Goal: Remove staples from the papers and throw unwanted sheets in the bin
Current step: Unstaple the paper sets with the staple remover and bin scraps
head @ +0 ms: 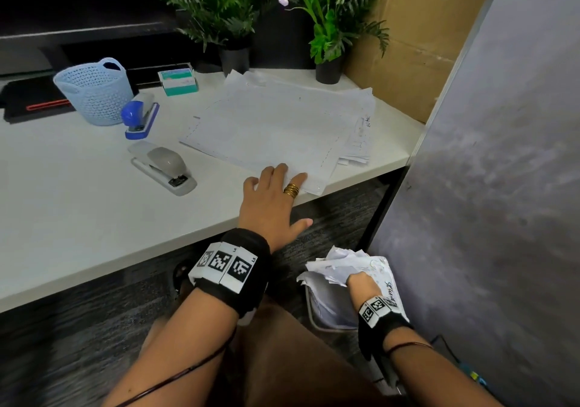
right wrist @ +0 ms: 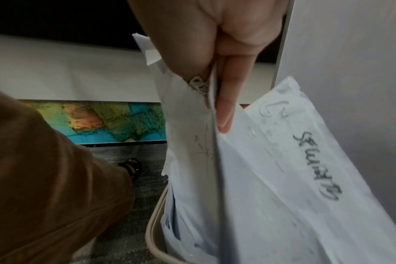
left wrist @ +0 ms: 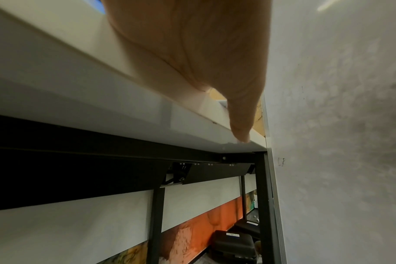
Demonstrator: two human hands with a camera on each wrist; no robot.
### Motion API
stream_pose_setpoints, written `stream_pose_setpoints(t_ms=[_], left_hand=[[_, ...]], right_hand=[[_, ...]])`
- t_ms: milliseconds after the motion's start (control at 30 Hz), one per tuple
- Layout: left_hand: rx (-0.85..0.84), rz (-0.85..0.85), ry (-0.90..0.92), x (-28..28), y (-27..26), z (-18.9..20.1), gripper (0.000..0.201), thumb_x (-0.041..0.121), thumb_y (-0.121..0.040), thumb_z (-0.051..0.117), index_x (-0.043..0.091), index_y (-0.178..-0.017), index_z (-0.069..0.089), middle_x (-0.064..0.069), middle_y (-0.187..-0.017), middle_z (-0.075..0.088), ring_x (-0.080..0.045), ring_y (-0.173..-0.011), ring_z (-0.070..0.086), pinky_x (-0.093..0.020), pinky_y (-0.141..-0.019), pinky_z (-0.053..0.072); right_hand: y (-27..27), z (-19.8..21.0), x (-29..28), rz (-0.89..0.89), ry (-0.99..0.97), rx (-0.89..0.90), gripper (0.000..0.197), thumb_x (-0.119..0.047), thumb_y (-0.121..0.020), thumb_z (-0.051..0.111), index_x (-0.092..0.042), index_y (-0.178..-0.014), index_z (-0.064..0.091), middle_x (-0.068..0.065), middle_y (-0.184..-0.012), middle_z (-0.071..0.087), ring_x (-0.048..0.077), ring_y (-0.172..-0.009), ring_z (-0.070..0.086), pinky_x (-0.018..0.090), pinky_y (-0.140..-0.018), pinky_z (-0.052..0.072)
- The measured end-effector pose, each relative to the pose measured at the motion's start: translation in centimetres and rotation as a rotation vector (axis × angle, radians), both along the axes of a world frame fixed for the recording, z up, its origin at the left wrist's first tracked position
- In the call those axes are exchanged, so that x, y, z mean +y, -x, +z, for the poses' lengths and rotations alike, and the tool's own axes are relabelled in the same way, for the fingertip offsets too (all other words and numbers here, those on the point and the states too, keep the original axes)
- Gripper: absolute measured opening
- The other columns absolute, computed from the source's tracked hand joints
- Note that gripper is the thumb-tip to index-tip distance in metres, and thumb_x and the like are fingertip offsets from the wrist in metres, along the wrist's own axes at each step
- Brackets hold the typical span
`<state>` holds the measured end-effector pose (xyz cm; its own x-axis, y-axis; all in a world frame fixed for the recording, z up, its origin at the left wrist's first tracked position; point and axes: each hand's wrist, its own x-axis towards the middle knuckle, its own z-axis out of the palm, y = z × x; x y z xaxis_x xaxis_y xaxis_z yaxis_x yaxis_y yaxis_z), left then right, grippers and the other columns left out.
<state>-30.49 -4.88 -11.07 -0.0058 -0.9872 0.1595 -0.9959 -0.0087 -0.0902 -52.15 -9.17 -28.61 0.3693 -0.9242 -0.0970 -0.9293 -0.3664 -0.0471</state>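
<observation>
A spread stack of white papers (head: 276, 124) lies on the right part of the white desk (head: 78, 206). My left hand (head: 276, 193) rests flat on the stack's near corner at the desk edge, fingers straight, thumb hanging over the edge (left wrist: 240, 125). Down on the floor to the right stands a bin (head: 326, 309) stuffed with white sheets. My right hand (head: 362, 282) grips a crumpled sheet (head: 335, 265) over the bin; in the right wrist view the fingers (right wrist: 226, 107) pinch the sheet (right wrist: 192, 134) above the bin's beige rim (right wrist: 154, 232). A sheet with black handwriting (right wrist: 305, 169) leans in the bin.
A grey stapler (head: 163, 166) and a blue stapler (head: 139, 118) lie left of the papers, with a pale blue basket (head: 94, 89) and a staple box (head: 178, 79) behind. Two potted plants (head: 232, 17) stand at the back. A grey partition (head: 502, 187) closes off the right side.
</observation>
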Motion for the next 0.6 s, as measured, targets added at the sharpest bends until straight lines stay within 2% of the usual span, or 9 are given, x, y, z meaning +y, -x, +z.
stream_pose_setpoints(t_ms=[67,133,200,267,333,400,467,533,600], left_hand=[[0.010,0.002,-0.002,-0.1,0.0,0.0,0.080,0.067,-0.083,0.041,0.029,-0.148,0.011,-0.007,-0.150,0.016,-0.027,-0.136,0.016,-0.044,-0.106,0.021],[0.009,0.006,-0.002,-0.1,0.1,0.1,0.081,0.067,-0.083,0.041,0.029,-0.147,0.011,-0.006,-0.150,0.015,-0.026,-0.136,0.016,-0.044,-0.106,0.020],[0.009,0.011,-0.006,-0.1,0.2,0.1,0.081,0.067,-0.082,0.041,0.029,-0.147,0.011,-0.006,-0.150,0.015,-0.026,-0.137,0.015,-0.044,-0.106,0.021],[0.013,0.014,-0.008,-0.1,0.2,0.1,0.082,0.067,-0.082,0.042,0.029,-0.147,0.010,-0.006,-0.150,0.014,-0.026,-0.137,0.014,-0.044,-0.106,0.020],[0.021,0.013,-0.012,0.0,0.2,0.2,0.082,0.067,-0.082,0.043,0.029,-0.147,0.011,-0.006,-0.150,0.014,-0.026,-0.137,0.014,-0.044,-0.106,0.020],[0.032,0.013,-0.010,0.0,0.2,0.3,0.082,0.066,-0.082,0.044,0.029,-0.147,0.012,-0.006,-0.150,0.014,-0.026,-0.137,0.013,-0.044,-0.106,0.019],[0.033,0.018,-0.007,0.0,0.3,0.3,0.082,0.065,-0.082,0.045,0.029,-0.147,0.011,-0.006,-0.150,0.014,-0.026,-0.137,0.013,-0.044,-0.106,0.019],[0.027,0.021,-0.009,0.0,0.3,0.3,0.083,0.065,-0.082,0.045,0.029,-0.148,0.010,-0.006,-0.150,0.013,-0.027,-0.138,0.013,-0.044,-0.107,0.019],[0.025,0.021,-0.014,0.1,0.2,0.3,0.083,0.064,-0.082,0.046,0.029,-0.148,0.008,-0.006,-0.151,0.012,-0.027,-0.138,0.012,-0.044,-0.107,0.019]], right_hand=[[-0.2,0.1,-0.2,-0.056,-0.017,-0.063,0.037,-0.069,-0.085,0.031,-0.038,-0.087,0.052,-0.015,-0.079,0.053,0.000,-0.080,0.052,0.026,-0.075,0.041],[-0.1,0.5,-0.8,-0.114,0.002,-0.140,0.035,-0.072,-0.082,0.031,-0.043,-0.086,0.052,-0.016,-0.073,0.054,-0.001,-0.071,0.053,0.021,-0.070,0.041],[0.3,1.2,-0.9,-0.175,-0.068,-0.174,0.030,-0.070,-0.078,0.038,-0.045,-0.084,0.055,-0.016,-0.068,0.057,0.002,-0.067,0.056,0.023,-0.070,0.044],[1.1,0.3,-2.0,-0.253,-0.134,-0.260,0.029,-0.071,-0.066,0.048,-0.048,-0.077,0.060,-0.018,-0.061,0.059,-0.001,-0.063,0.056,0.019,-0.071,0.041],[1.9,-0.6,-3.6,-0.248,-0.167,-0.185,0.040,-0.071,-0.059,0.050,-0.036,-0.071,0.065,-0.019,-0.058,0.058,0.004,-0.071,0.063,0.017,-0.072,0.039],[1.8,-0.5,-4.0,-0.219,-0.149,-0.198,0.047,-0.060,-0.071,0.042,-0.017,-0.069,0.060,-0.012,-0.060,0.060,0.012,-0.075,0.067,0.019,-0.069,0.043],[0.8,0.6,-2.8,-0.027,0.107,-0.122,0.033,-0.037,-0.082,0.033,-0.018,-0.067,0.056,-0.003,-0.060,0.060,0.014,-0.061,0.063,0.025,-0.059,0.048],[-0.6,1.8,-0.8,0.073,0.117,0.058,0.034,-0.048,-0.084,0.025,-0.029,-0.076,0.051,-0.008,-0.066,0.055,0.009,-0.065,0.055,0.028,-0.060,0.038],[-1.5,0.4,-0.9,0.000,0.078,0.102,0.041,-0.060,-0.081,0.022,-0.030,-0.077,0.051,-0.009,-0.069,0.052,0.011,-0.071,0.051,0.029,-0.063,0.023]])
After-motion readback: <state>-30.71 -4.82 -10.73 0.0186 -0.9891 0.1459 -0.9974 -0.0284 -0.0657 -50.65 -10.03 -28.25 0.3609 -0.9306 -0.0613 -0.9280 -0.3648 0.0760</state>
